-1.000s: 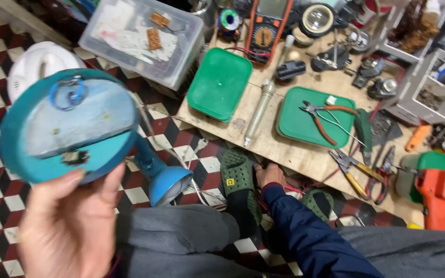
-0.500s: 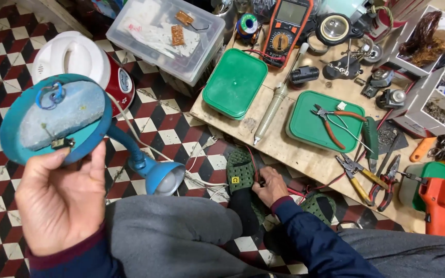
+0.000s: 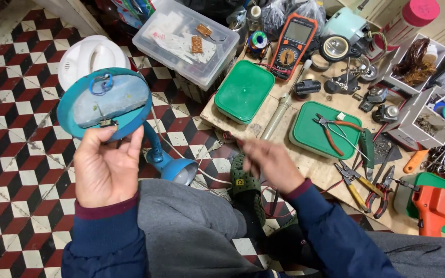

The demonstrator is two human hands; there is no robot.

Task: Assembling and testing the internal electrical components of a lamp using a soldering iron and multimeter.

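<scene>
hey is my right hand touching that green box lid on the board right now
Apart. The head view shows the right hand blurred above the board's near edge, with bare wood between it and the green box.

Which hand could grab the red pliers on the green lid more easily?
Probably the right hand: it is empty and hovers near the red pliers on the green lid. The left hand is busy gripping the blue lamp base.

Left hand (image 3: pixel 105 167) raised, fingers curled in a grip; right hand (image 3: pixel 270 162) blurred, loosely open.
</scene>
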